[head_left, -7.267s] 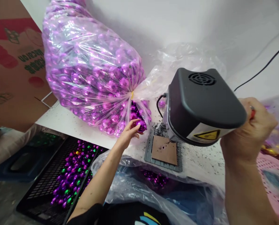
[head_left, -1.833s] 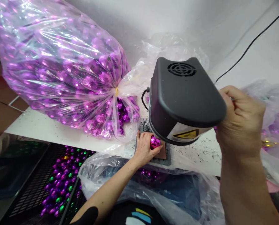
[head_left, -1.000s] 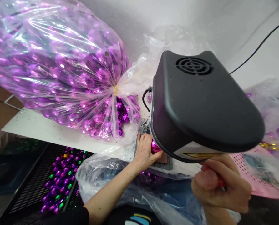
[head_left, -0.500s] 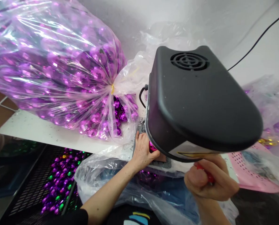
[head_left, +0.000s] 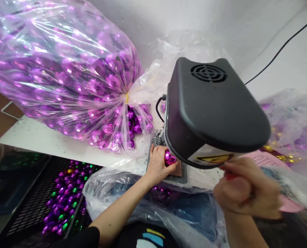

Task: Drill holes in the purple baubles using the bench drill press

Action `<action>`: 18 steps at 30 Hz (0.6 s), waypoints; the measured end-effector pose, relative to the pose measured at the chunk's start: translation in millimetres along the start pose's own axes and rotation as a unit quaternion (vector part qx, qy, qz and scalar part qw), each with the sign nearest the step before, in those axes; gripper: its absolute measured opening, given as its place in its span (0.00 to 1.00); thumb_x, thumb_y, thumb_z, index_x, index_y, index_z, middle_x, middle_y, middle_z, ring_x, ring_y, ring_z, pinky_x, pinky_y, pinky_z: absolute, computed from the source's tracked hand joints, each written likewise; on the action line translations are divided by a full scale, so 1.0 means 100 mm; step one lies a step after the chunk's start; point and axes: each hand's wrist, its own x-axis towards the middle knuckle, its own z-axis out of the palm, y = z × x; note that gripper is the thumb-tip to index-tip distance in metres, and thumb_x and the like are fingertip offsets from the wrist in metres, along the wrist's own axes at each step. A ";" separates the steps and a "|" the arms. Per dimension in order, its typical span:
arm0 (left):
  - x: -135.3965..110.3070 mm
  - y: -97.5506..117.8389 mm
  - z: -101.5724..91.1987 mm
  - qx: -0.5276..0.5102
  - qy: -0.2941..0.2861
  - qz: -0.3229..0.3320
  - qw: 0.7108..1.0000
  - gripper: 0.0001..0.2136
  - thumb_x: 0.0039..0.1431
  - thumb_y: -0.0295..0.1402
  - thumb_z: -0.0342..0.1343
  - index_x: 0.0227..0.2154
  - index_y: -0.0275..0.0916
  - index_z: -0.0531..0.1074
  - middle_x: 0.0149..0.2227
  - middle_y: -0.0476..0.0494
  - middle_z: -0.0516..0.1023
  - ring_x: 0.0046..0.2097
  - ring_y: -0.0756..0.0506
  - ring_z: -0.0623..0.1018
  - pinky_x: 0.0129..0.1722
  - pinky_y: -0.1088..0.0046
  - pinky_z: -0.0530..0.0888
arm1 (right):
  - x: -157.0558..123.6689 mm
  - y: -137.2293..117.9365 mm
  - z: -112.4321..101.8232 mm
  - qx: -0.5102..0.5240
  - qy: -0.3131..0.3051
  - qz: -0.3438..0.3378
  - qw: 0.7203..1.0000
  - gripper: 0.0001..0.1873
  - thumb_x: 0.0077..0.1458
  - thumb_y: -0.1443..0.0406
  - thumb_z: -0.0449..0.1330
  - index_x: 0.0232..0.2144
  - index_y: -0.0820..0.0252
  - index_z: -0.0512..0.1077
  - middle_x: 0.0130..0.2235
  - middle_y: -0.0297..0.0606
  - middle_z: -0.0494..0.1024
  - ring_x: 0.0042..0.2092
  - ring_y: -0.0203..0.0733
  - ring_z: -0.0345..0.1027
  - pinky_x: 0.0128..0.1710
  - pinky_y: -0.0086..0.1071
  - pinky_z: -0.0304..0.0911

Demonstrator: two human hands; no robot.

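My left hand (head_left: 157, 163) is closed, thumb and fingers gripping a shiny magenta faceted ball (head_left: 170, 157) over a small grey base plate (head_left: 183, 177) with a brown pad on it. Just right of the ball stands a tall black machine housing (head_left: 218, 106), with a round vent on top and a yellow warning label on its front. My right hand (head_left: 246, 193), smeared by motion, is closed in front of the housing around a red handle (head_left: 231, 175). Most of the handle is hidden by the fingers.
A large tied clear bag (head_left: 78, 72) of magenta balls lies at left. Below it, a black crate (head_left: 32, 199) holds purple and green beads. An open plastic bag (head_left: 104, 193) lies across my lap. A pink perforated basket (head_left: 290, 205) and more bagged pieces are at right.
My right hand has moved to the right and towards me, with the red handle now more covered. The magenta ball shows more fully beside my left hand, and the view has shifted slightly.
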 end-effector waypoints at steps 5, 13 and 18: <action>-0.03 0.06 -0.09 0.027 0.004 0.035 0.999 0.20 0.56 0.36 0.66 0.50 0.42 0.69 0.47 0.40 0.77 0.54 0.36 0.75 0.67 0.40 0.58 | 0.82 -0.15 0.21 -0.055 0.076 0.019 0.995 0.16 0.62 0.61 0.56 0.23 0.62 0.69 0.21 0.29 0.63 0.25 0.27 0.52 0.27 0.28 0.47; -0.80 0.18 -0.34 0.091 -0.102 0.125 0.983 0.40 0.51 0.42 0.72 0.64 0.43 0.60 0.58 0.32 0.71 0.60 0.32 0.71 0.67 0.40 0.61 | 1.01 -0.03 0.37 0.007 0.067 0.101 0.993 0.15 0.58 0.61 0.58 0.22 0.62 0.65 0.20 0.27 0.55 0.24 0.25 0.47 0.29 0.31 0.44; -0.29 0.05 -0.75 0.081 0.046 0.091 0.991 0.16 0.69 0.37 0.53 0.56 0.38 0.68 0.54 0.34 0.74 0.58 0.37 0.73 0.59 0.52 0.72 | 1.02 0.00 0.38 0.012 0.078 0.091 0.993 0.11 0.54 0.64 0.58 0.21 0.61 0.68 0.18 0.27 0.55 0.22 0.26 0.46 0.26 0.32 0.44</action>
